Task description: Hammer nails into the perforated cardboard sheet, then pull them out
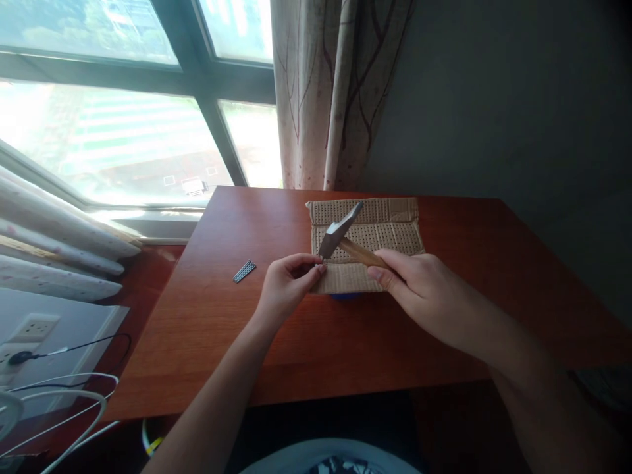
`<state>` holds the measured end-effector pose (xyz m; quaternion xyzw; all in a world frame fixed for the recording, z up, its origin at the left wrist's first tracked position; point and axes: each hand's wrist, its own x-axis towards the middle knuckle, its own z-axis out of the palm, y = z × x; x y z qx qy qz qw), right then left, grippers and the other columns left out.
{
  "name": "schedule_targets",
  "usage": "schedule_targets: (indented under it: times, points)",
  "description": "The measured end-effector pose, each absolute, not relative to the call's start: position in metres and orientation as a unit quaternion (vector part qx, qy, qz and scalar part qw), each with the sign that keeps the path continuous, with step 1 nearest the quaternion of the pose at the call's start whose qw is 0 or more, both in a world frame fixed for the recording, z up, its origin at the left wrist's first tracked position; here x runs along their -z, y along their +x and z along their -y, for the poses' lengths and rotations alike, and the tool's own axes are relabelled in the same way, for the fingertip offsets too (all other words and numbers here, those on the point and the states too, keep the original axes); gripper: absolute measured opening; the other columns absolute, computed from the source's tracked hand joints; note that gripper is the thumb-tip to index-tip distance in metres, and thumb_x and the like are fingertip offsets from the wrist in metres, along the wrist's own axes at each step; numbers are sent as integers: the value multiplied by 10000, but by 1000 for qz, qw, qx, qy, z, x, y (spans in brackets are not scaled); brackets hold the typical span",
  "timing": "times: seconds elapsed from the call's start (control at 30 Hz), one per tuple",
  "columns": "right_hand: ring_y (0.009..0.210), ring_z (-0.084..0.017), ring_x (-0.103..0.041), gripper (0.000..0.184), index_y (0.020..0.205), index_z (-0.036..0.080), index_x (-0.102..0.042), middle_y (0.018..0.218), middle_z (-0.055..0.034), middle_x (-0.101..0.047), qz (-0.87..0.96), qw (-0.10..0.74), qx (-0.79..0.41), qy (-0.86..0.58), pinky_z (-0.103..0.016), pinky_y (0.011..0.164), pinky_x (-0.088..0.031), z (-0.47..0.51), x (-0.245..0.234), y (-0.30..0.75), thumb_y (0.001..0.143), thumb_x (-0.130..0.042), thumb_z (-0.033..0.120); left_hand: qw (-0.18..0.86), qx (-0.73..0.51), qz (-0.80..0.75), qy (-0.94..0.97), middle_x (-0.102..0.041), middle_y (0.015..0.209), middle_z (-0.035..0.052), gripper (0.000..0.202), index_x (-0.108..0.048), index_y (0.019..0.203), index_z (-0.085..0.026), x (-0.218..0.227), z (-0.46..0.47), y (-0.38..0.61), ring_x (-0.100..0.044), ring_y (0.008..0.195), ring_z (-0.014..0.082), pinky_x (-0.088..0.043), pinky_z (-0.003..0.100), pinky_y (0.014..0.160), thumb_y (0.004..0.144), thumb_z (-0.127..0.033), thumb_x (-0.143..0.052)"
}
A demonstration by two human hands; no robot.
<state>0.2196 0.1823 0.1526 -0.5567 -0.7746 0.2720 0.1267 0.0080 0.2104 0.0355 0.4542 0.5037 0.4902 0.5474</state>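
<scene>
My right hand (409,276) is closed round the wooden handle of a hammer (363,253). The steel hammer head is tilted, its lower face just above the fingertips of my left hand (291,280). Thumb and forefinger of that hand are pinched at the left edge of a piece of cardboard (375,238), on a nail that is mostly hidden by the fingers and hammer head. Rows of small holes cover the cardboard's far and middle parts, while its near strip is plain. Left of my left hand, several loose nails (244,271) lie side by side on the table.
Everything rests on a reddish-brown wooden table (197,342). Something blue (345,295) shows under the cardboard's near edge. A window (138,145) and curtains (311,92) stand behind and to the left. Sockets (34,329) and white cables (74,395) are at lower left.
</scene>
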Motion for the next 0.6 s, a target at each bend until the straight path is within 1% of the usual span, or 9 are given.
schedule_targets:
  times: [0.13,0.23,0.3,0.43,0.6]
  points:
    - [562,-118,-504,276,796,233,-504,643,41,-553,771,157,-264,-557,-272,531,-335,-182,-157,222,1016,-440,386,551,-486,-505,453,-713,719,43,319,-768,853,-123,-33,-211,7,-597,633,118,-450,201,557,672,-372,-852]
    - [551,-115,-491,300,769,230,-478,619,44,-528,765,173,-256,-565,-274,525,-327,-181,-157,221,1015,-442,397,548,-481,-506,460,-710,721,46,324,-769,867,-122,-32,-211,7,-595,633,119,-447,205,557,683,-379,-842]
    - [548,-114,-489,298,758,228,-469,615,44,-526,765,156,-264,-566,-276,529,-323,-182,-155,219,1012,-446,383,542,-480,-507,467,-708,723,44,317,-768,867,-125,-32,-211,7,-596,636,120,-447,207,561,689,-377,-838]
    - [608,-127,-538,257,803,229,-511,679,27,-590,761,121,-292,-567,-275,564,-342,-185,-148,214,1011,-434,358,542,-473,-505,476,-707,732,48,298,-755,840,-122,-33,-211,7,-602,643,127,-449,213,563,694,-369,-832]
    - [611,-130,-531,268,806,233,-504,675,29,-580,761,122,-280,-572,-275,563,-337,-184,-148,213,1014,-432,387,554,-478,-505,458,-704,724,46,296,-751,827,-117,-35,-212,8,-597,645,120,-442,202,560,680,-357,-843]
